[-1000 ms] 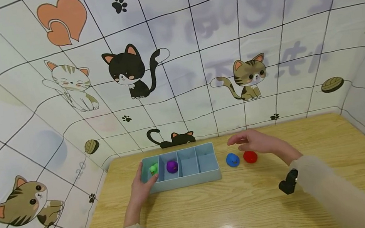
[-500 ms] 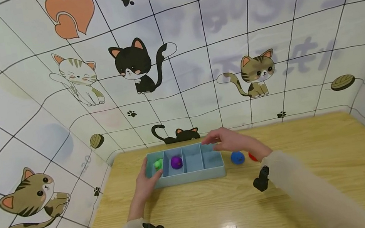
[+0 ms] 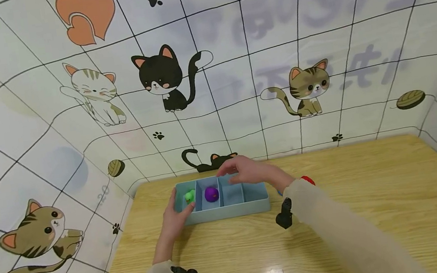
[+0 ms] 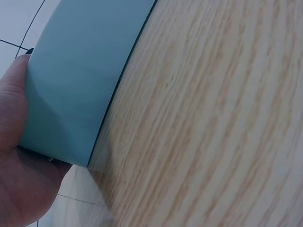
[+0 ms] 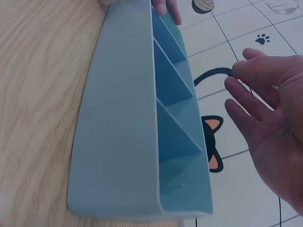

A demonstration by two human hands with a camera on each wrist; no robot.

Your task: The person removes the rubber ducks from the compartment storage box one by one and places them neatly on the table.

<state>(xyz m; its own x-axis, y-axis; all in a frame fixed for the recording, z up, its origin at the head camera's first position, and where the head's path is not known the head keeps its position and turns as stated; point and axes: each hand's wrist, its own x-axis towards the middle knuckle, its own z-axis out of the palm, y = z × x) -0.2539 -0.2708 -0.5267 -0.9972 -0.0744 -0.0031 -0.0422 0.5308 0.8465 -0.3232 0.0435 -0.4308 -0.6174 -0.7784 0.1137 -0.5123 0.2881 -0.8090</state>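
Currently, below and left of the right hand (image 3: 246, 171), fingers loosely spread and empty: purple toy (image 3: 211, 194) in the tray (image 3: 229, 212); tray's long axis sideways, far end gripped by the left hand (image 3: 173, 220).

Blue 4-compartment tray (image 3: 229, 212), upright

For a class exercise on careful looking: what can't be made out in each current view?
Head: most of the blue item and part of the red item, behind the right sleeve.
Left wrist: most fingers of the left hand, behind the tray.
Right wrist: the purple toy, behind the tray's walls; part of the right hand, beyond the right edge.
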